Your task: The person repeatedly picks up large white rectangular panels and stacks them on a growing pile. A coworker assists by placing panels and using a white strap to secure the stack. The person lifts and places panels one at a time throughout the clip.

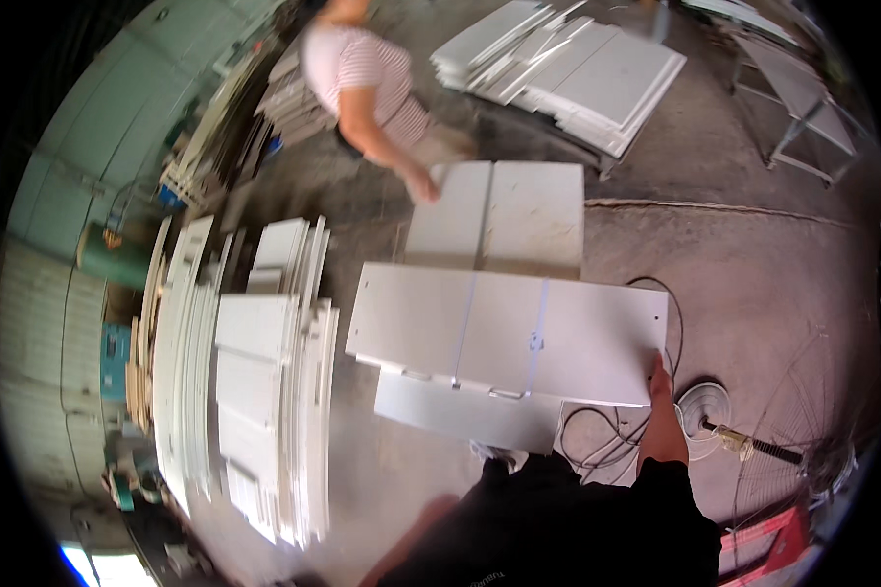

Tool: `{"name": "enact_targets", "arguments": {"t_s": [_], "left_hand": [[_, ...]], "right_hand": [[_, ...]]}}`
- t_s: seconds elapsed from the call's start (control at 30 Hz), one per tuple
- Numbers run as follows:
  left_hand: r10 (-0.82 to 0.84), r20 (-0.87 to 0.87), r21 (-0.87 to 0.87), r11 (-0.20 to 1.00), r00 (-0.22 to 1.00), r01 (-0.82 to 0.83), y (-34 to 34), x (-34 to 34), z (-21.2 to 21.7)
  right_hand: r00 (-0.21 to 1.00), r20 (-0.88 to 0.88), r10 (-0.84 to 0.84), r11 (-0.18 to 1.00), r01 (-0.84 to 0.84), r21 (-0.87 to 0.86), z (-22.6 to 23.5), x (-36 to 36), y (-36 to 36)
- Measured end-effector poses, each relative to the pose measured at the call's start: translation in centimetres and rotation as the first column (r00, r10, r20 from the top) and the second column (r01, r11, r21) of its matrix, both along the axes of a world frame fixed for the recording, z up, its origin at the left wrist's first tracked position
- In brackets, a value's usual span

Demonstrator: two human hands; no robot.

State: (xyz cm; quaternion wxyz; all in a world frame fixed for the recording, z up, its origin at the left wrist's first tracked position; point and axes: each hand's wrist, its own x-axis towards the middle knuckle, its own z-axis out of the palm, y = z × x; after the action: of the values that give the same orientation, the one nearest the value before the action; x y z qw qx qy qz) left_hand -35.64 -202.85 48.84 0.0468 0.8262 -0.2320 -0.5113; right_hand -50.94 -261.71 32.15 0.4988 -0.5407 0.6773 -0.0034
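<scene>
A long white panel stack [587, 328] lies in front of me, bound with two blue straps [536, 338]. Small metal handles [505, 393] stick out along its near edge. My right hand [661, 377] grips the right end of the top panel, its thumb side at the edge and its other fingers partly hidden. Low at the left, close to my body, my left hand [439, 509] is smeared by motion and appears apart from the panels. Underneath the stack, a pale grey panel [460, 411] juts toward me. Beyond it lie two more white panels [536, 210].
A co-worker [382, 93] in a striped shirt reaches toward the far panels. White boards [255, 362] stand in rows on the left. A cart of panels [607, 73] is at the back. Black cable [597, 450], a round-based stand [705, 406] and a red frame [768, 548] lie right.
</scene>
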Motion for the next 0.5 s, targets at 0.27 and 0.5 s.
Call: {"name": "enact_targets", "arguments": {"t_s": [0.27,0.5], "left_hand": [[0.310,-0.023,-0.183,0.933,0.951,-0.309,1.7,-1.0,-0.7],[0.428,-0.086,-0.333,0.839,0.900,-0.431,4.5,3.5,-8.6]], "right_hand": [[0.950,0.281,-0.134,0.980,0.085,0.181,-2.0,0.2,-0.7],[0.961,0.246,-0.127,0.977,0.078,0.196,1.4,-0.7,2.3]]}}
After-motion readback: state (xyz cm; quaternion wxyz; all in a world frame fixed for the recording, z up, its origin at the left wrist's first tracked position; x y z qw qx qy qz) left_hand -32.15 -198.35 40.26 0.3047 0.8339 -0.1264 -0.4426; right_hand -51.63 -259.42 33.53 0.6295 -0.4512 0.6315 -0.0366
